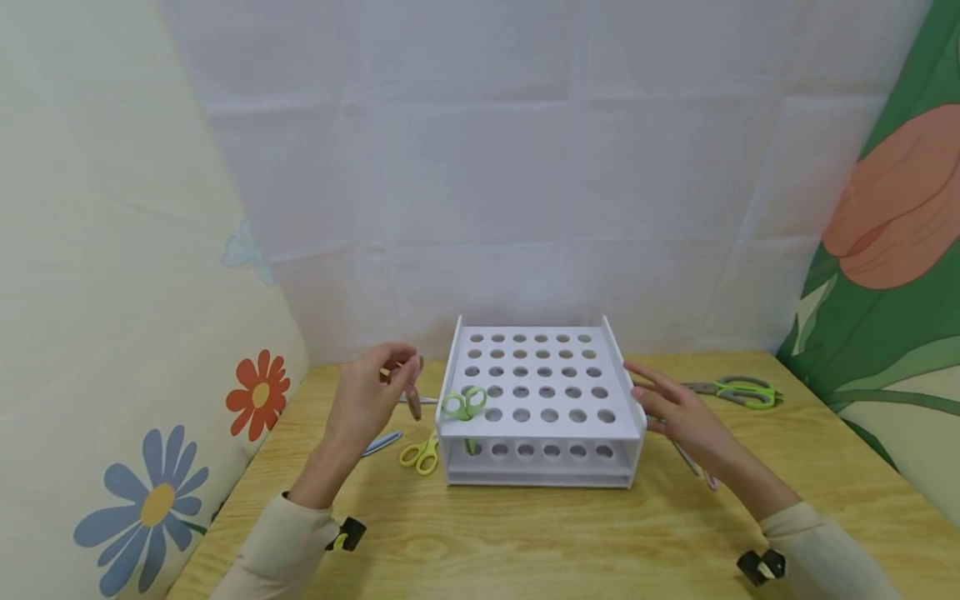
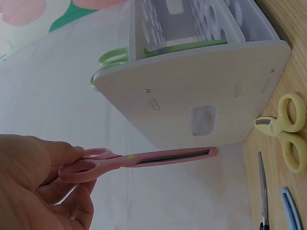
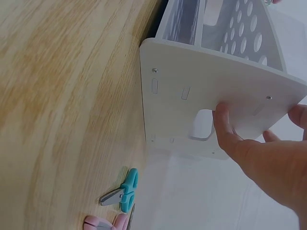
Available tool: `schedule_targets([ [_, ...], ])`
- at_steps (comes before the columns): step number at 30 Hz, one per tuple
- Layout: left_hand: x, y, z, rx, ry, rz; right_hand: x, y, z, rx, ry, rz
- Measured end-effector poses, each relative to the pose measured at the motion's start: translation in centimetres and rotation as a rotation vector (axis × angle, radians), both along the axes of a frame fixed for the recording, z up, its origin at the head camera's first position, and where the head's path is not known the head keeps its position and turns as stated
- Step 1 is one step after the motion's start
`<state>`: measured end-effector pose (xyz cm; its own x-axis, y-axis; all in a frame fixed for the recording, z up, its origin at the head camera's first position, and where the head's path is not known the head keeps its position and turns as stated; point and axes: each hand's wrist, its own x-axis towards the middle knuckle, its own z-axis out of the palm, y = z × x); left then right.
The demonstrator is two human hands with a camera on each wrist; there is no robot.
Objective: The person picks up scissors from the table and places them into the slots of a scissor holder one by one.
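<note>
My left hand (image 1: pixel 367 396) pinches pink scissors (image 2: pixel 139 160) by their handle loops, with the covered blades pointing away. They are held in the air beside the left wall of a white rack (image 1: pixel 540 427) with rows of round holes. Green scissors (image 1: pixel 465 404) stand blades down in the rack's front left hole. Against the rack's right wall rests my right hand (image 1: pixel 686 417). In the right wrist view its thumb presses the panel (image 3: pixel 192 91) beside a cut-out, and other fingers touch near the upper edge.
Left of the rack lie yellow scissors (image 1: pixel 422 455), a blue item (image 1: pixel 382 443) and a thin metal blade (image 2: pixel 263 191). To the right are grey-and-green scissors (image 1: pixel 738 392), teal scissors (image 3: pixel 127 191) and pink scissors (image 3: pixel 103 224). A white cloth (image 1: pixel 525 167) hangs behind the wooden table (image 1: pixel 525 542).
</note>
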<state>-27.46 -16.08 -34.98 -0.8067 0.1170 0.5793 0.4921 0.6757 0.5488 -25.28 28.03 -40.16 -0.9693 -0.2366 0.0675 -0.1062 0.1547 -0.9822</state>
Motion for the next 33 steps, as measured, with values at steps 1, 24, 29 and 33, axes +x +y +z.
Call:
schedule_targets([
  [1, 0.1, 0.0, 0.1, 0.0, 0.007, 0.001, 0.0, 0.0, 0.0, 0.0, 0.0, 0.0],
  [24, 2.8, 0.6, 2.9, 0.187, 0.125, -0.031, 0.0, 0.0, 0.1, -0.005, -0.006, -0.002],
  [29, 3.4, 0.4, 3.6, 0.205, 0.176, -0.028, 0.1, 0.0, 0.2, 0.0, -0.003, -0.001],
  [33, 3.9, 0.3, 4.2, 0.221, 0.205, -0.018, 0.1, 0.0, 0.2, 0.004, -0.004, 0.001],
])
